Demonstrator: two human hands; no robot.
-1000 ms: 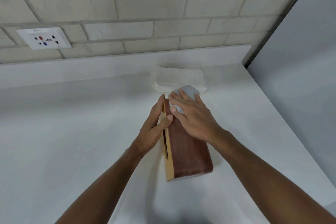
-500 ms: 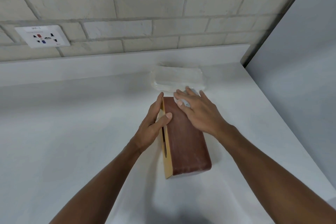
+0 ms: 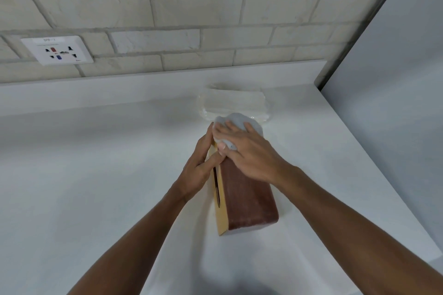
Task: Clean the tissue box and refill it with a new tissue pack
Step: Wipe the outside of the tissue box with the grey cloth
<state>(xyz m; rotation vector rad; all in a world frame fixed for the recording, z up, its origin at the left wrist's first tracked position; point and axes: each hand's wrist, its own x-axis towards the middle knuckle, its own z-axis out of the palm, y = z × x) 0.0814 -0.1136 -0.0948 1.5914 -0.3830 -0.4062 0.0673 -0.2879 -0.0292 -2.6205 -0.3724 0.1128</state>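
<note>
You're working on a white countertop (image 3: 96, 175), right-hand half, toward the back edge. The tissue box (image 3: 247, 201) is lying on its side there, long axis running from you toward the wall: dark reddish-brown face up, tan wooden face with the dispensing slot turned left. Your left hand (image 3: 200, 170) is gripping the box's left side near its far end, thumb lying across the tan slotted face, fingers reaching up along the far corner. Your right hand (image 3: 249, 153) is pressing flat on the brown top face at the far end, fingers spread, holding down a crumpled pale grey-white cloth (image 3: 236, 124) that's bunching out past the fingertips and over the box's far edge. The new tissue pack (image 3: 233, 103), clear-wrapped, is sitting flat just beyond the cloth, near the back edge of the countertop; can't tell whether cloth and pack are touching. A wall socket plate (image 3: 57, 50) is showing on the brick wall (image 3: 215, 19), up left.
</note>
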